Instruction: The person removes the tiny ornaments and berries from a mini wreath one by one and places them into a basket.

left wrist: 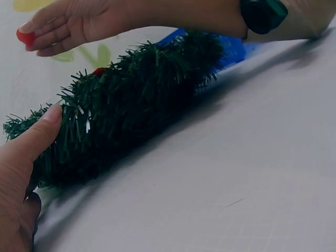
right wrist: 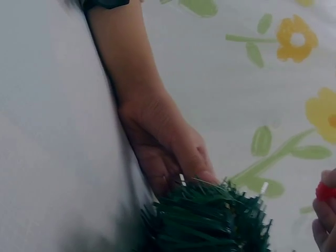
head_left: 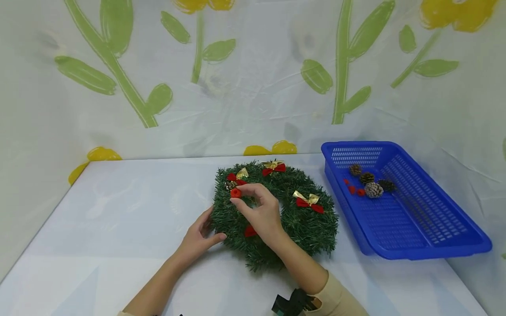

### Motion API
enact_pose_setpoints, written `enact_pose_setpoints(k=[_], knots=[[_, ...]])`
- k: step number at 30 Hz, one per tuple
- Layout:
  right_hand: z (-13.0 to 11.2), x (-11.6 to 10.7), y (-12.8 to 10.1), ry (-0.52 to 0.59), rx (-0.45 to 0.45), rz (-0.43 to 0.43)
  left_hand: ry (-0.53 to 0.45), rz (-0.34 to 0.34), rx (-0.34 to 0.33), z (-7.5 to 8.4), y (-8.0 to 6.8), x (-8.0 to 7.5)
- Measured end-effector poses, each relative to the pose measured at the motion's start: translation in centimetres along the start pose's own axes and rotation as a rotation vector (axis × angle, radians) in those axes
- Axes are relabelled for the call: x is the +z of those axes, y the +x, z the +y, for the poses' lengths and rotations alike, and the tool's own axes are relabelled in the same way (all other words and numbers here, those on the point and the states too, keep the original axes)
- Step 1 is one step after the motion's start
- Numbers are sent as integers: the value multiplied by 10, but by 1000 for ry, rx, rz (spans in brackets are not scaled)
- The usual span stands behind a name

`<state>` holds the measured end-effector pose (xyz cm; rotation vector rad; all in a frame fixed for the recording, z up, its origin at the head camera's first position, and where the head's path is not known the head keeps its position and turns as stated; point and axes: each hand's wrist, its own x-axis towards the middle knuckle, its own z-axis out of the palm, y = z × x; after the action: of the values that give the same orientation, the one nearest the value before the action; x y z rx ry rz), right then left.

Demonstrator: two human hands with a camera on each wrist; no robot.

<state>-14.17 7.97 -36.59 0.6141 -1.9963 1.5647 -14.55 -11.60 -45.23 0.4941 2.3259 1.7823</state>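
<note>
A green wreath (head_left: 304, 235) of artificial pine lies on the white table, trimmed with red-and-gold bows (head_left: 308, 202) and a small pine cone (head_left: 230, 185). Its left edge is held by my left hand (head_left: 197, 237), thumb on the near upper side and the other fingers round the outer rim, partly hidden by the needles. Over the wreath's left part, my right hand (head_left: 262, 213) pinches a small round red ornament (head_left: 235, 193) between thumb and fingertips. In the left wrist view this red ornament (left wrist: 25, 35) shows raised above the greenery.
A blue plastic basket (head_left: 427, 250) stands at the right, close by the wreath. Inside are several pine cones (head_left: 373, 190) and small red ornaments (head_left: 352, 189). Behind the table hangs a white cloth (head_left: 253, 105) printed with plants.
</note>
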Motion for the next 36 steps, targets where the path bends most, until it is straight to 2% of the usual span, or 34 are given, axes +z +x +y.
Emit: enact_pose_setpoints(k=[10,16,18,21,31,36], knots=[[-4,-23,7,58,80,23,-20,0,-6,-2,0,0],[13,-38,6,52,-40,27,-14,-4,-5,-2,1,0],[11,-43,8,45,-63,32,-10,-2,-1,-2,1,-1],[-3,-50,14,40,-38,57,-7,0,-1,-3,0,-1],[-13,-80,25,-83,39,144,-8,2,17,-3,0,-1],[-15,-95,30,-148,49,181,-26,-1,18,-4,1,-1]])
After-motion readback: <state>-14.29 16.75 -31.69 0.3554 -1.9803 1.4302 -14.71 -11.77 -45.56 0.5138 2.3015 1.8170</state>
